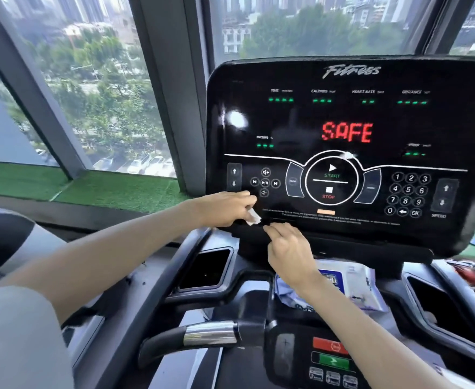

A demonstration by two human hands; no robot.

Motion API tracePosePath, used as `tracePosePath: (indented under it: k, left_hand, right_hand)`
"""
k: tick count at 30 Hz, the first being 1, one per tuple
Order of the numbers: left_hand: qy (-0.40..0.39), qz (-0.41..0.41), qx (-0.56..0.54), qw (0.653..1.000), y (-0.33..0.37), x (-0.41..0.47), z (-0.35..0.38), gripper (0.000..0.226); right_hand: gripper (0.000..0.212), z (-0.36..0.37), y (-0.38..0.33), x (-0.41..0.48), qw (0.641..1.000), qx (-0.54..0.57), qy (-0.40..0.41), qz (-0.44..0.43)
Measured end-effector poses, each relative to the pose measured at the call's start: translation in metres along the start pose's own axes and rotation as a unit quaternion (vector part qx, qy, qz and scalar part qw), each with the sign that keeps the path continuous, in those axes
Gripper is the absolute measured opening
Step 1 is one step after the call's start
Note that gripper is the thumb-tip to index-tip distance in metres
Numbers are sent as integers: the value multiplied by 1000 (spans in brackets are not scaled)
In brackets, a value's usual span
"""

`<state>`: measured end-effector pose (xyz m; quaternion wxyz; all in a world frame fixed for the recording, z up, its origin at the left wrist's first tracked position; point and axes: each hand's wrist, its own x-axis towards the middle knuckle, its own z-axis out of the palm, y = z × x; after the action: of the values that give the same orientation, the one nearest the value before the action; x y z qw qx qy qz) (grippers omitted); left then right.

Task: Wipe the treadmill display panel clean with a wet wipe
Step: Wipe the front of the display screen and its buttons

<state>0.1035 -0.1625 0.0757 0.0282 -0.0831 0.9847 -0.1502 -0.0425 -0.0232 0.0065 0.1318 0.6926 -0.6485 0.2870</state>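
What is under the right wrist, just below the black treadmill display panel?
A white plastic wipe pack with a blue label lies under the wrist of the right hand. The forearm covers the pack's left part and much of the label; its print cannot be read.

The display panel (pixel 343 119) stands as a broad, tilted wall from twelve to three o'clock of the two hands, its face bare and free for a sweep. The left hand (pixel 225 209), pinching the wipe (pixel 253 219), and the right hand (pixel 289 248) lie close together at the panel's lower left edge, with only a narrow gap between them. Toward ten o'clock of the left hand the window post (pixel 171 94) crowds the panel's left edge. Toward six o'clock the handlebar (pixel 202 335) crosses. At four o'clock of the right hand the pack of wipes (pixel 357 282) fills the tray.
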Motion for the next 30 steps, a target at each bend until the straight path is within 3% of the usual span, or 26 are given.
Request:
tracePosePath:
  k: [4,8,10,12,14,17,21,24,27,30]
  left_hand:
    - [13,-20,-30,999,-10,-18,5,61]
    - [18,-34,-49,998,-21,-33,2,44]
    - [69,-110,-112,985,-28,-39,-3,25]
    - [166,-155,-136,964,-33,-38,-3,31]
    - [213,-200,-179,940,-31,-38,2,34]
    - [168,-170,-164,957,-18,-45,22,43]
    - [173,-186,-198,947,-10,-49,42,44]
    - [151,-154,-174,961,-9,-52,40,45]
    - [189,-193,-157,950,-19,-50,20,14]
    - [248,-247,-121,929,-32,-40,-1,8]
  right_hand:
    - [47,5,-11,4,999,9,13,44]
    - [50,8,-17,4,998,-10,5,63]
    - [47,9,-16,4,998,-20,-3,64]
    - [41,8,-13,5,998,-18,-6,65]
    - [41,7,-11,6,998,-10,-5,61]
    - [41,5,-7,0,999,-13,5,50]
    - [42,1,2,-7,998,-19,22,60]
    - [45,0,8,-10,997,-14,30,66]
    - [39,-1,12,-13,996,-12,33,78]
    - [40,0,13,-11,997,-10,30,72]
